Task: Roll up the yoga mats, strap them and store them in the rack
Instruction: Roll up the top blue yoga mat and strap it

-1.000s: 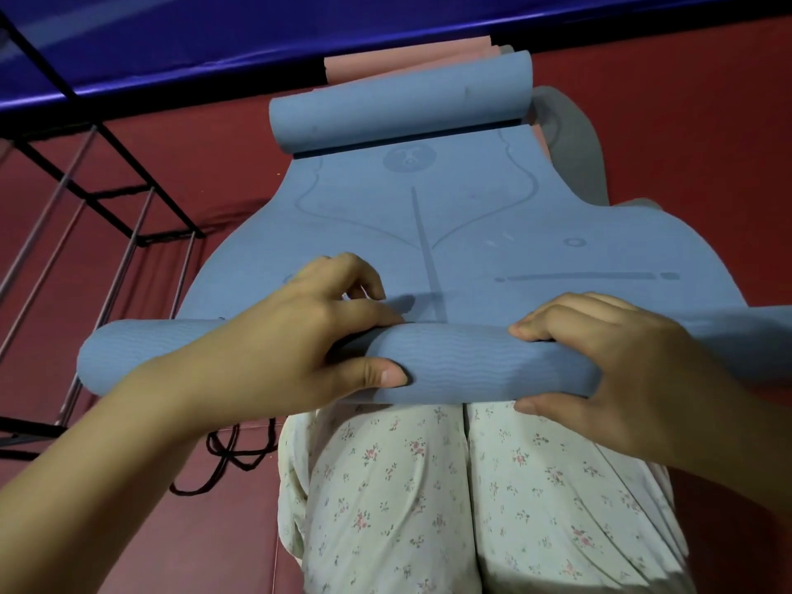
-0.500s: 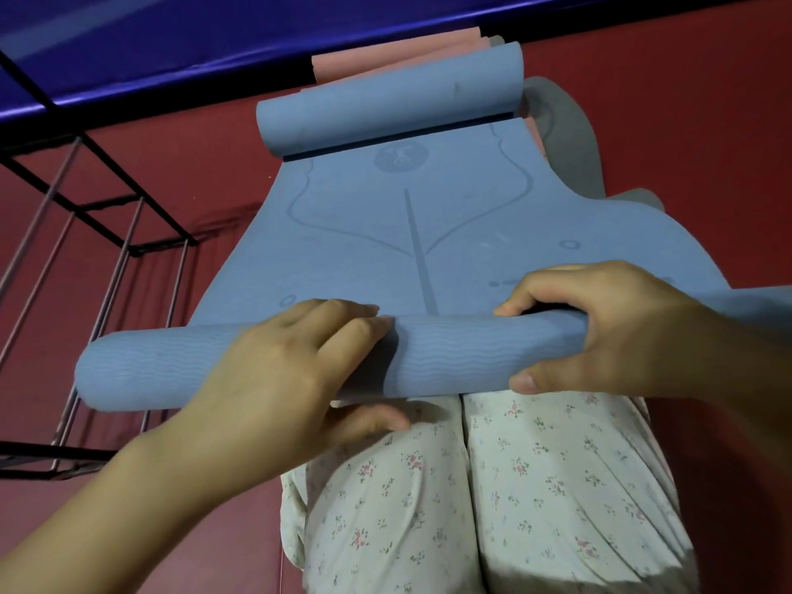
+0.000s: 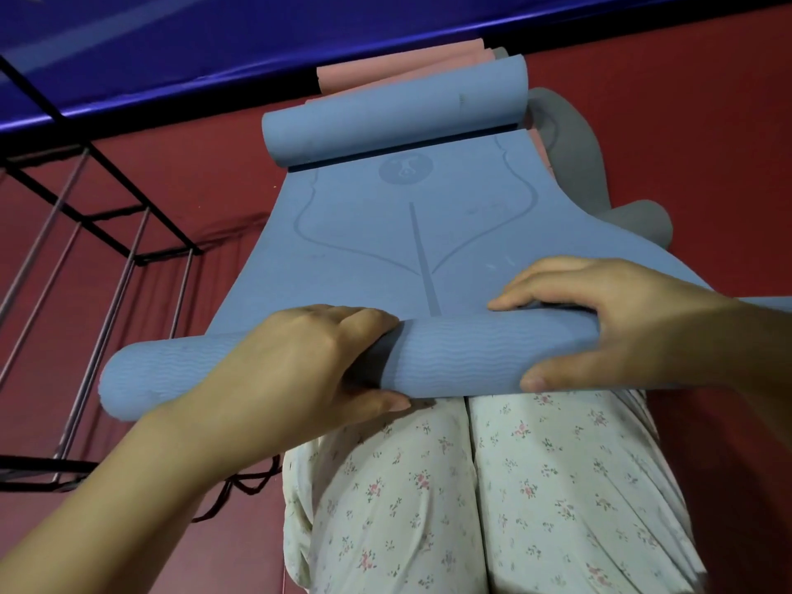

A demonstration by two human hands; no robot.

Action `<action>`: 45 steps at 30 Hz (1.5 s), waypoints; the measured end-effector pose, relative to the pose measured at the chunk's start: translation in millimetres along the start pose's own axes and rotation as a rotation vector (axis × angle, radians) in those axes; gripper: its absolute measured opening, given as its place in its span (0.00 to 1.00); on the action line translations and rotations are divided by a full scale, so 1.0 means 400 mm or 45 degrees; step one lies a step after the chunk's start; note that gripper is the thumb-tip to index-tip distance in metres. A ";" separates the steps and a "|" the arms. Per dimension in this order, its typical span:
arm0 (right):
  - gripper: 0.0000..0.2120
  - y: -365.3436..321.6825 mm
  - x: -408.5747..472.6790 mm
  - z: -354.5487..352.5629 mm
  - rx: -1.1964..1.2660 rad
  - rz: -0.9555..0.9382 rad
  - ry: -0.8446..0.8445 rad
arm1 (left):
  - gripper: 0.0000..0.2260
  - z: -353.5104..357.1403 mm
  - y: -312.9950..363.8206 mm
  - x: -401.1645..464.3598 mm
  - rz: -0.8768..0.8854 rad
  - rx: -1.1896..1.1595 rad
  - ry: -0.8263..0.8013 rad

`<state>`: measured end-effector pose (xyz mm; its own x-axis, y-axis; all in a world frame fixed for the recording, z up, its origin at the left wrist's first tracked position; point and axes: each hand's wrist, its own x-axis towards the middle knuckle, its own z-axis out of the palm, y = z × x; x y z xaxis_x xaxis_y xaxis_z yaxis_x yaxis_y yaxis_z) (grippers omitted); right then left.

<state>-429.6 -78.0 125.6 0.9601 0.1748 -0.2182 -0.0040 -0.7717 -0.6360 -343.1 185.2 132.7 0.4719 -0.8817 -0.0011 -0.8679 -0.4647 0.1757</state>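
A blue yoga mat lies on the red floor, stretching away from my knees. Its near end is wound into a thick roll across my lap, and its far end curls up by itself. My left hand grips the roll left of centre, fingers over the top and thumb underneath. My right hand grips it on the right in the same way. Beneath the blue mat lie a pink mat and a grey mat.
A black metal rack with thin vertical bars stands at the left. A dark strap or cord lies on the floor beside my left knee. A blue padded wall runs along the back.
The roll has turned further forward along the mat and grown thicker. Both hands shifted their grip over its top, and the view has tilted a little.
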 end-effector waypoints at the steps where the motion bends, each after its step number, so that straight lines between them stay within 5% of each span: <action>1: 0.28 -0.001 -0.009 0.008 -0.041 -0.085 0.083 | 0.26 -0.001 -0.002 0.001 -0.009 -0.007 -0.008; 4: 0.22 -0.005 -0.037 0.044 -0.250 -0.363 0.432 | 0.28 -0.005 -0.011 0.002 -0.052 -0.095 -0.034; 7: 0.19 -0.013 -0.051 0.089 -0.401 -0.373 0.673 | 0.28 -0.014 -0.024 0.011 -0.087 -0.203 -0.079; 12: 0.33 0.006 -0.042 0.152 -0.606 -0.274 0.742 | 0.26 -0.029 -0.055 0.046 -0.117 -0.355 -0.201; 16: 0.31 0.016 -0.022 0.141 -0.567 -0.270 0.771 | 0.25 -0.034 -0.074 0.080 -0.140 -0.440 -0.282; 21: 0.24 0.026 -0.003 0.097 -0.483 -0.362 0.685 | 0.24 -0.026 -0.098 0.095 -0.166 -0.521 -0.358; 25: 0.21 0.028 0.012 0.067 -0.417 -0.383 0.559 | 0.29 -0.007 -0.118 0.087 -0.053 -0.369 -0.208; 35: 0.24 0.010 0.066 -0.006 -0.194 -0.025 0.172 | 0.34 -0.013 -0.100 0.081 -0.144 -0.218 -0.058; 40: 0.23 0.010 0.089 -0.031 -0.113 0.018 0.088 | 0.27 -0.012 -0.106 0.086 -0.131 -0.204 -0.025; 45: 0.22 0.013 0.110 -0.047 -0.079 0.045 0.034 | 0.33 0.008 -0.121 0.084 -0.075 -0.262 -0.082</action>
<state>-382.0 -85.9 126.6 0.9668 0.1310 -0.2196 -0.0217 -0.8135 -0.5811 -285.7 177.9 121.2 0.5042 -0.8600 -0.0791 -0.7858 -0.4948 0.3710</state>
